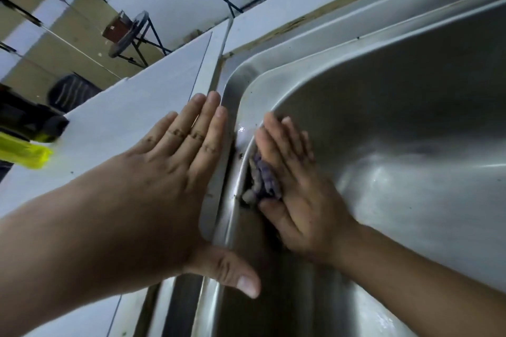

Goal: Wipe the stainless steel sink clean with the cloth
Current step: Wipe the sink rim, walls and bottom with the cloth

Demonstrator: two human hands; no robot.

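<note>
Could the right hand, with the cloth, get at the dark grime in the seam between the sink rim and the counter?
Probably yes. The right hand presses the cloth on the sink wall just inside the rim, beside the grimy seam. The left hand lies flat on the counter alongside, which may crowd it.

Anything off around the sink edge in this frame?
Yes: dark grime specks sit along the sink rim beside the cloth under the right hand, and the seam to the counter looks brown and ragged.
</note>
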